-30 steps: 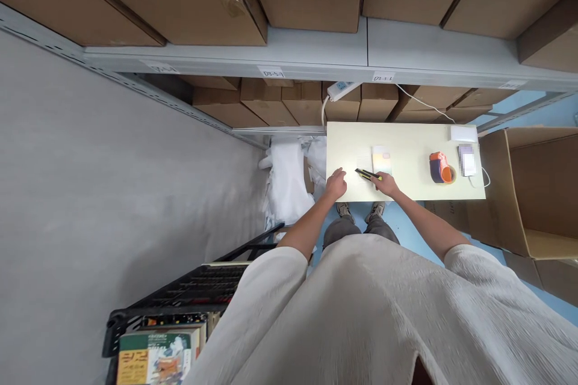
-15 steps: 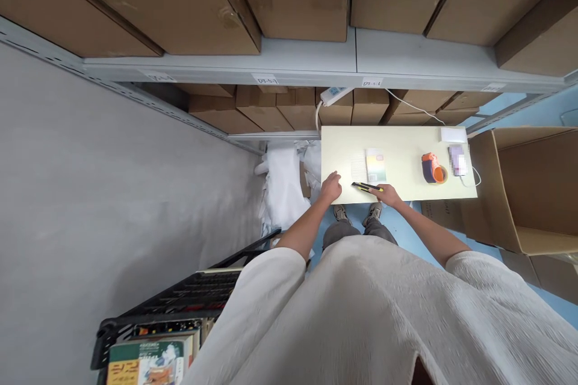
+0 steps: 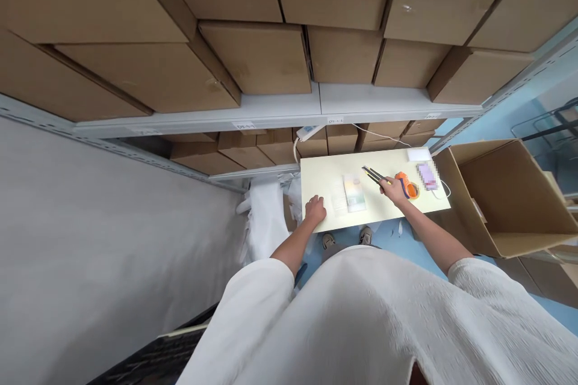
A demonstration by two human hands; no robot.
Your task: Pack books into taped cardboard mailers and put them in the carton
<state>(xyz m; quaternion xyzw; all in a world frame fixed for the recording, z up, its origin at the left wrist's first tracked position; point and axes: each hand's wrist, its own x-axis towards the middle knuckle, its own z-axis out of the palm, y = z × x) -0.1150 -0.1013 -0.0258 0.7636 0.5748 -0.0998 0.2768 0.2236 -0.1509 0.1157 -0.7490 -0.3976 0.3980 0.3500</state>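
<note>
My right hand (image 3: 395, 190) is closed around a black and yellow utility knife (image 3: 374, 175), held over the right part of a pale yellow table (image 3: 325, 175), right beside an orange tape dispenser (image 3: 407, 184). My left hand (image 3: 315, 210) rests with curled fingers on the table's near left edge and holds nothing I can see. Between the hands lie a small white paper (image 3: 338, 203) and a pastel-coloured card (image 3: 354, 200).
A phone (image 3: 426, 175) and a white charger (image 3: 418, 154) lie at the table's far right. An open cardboard box (image 3: 506, 192) stands on the right. Shelves of cardboard boxes (image 3: 253, 54) rise behind the table. White packing material (image 3: 264, 225) is piled left of it.
My right hand has carried the knife from the table's near edge up and to the right, toward the tape dispenser. The view has tilted upward; the black cart with books has dropped out of sight.
</note>
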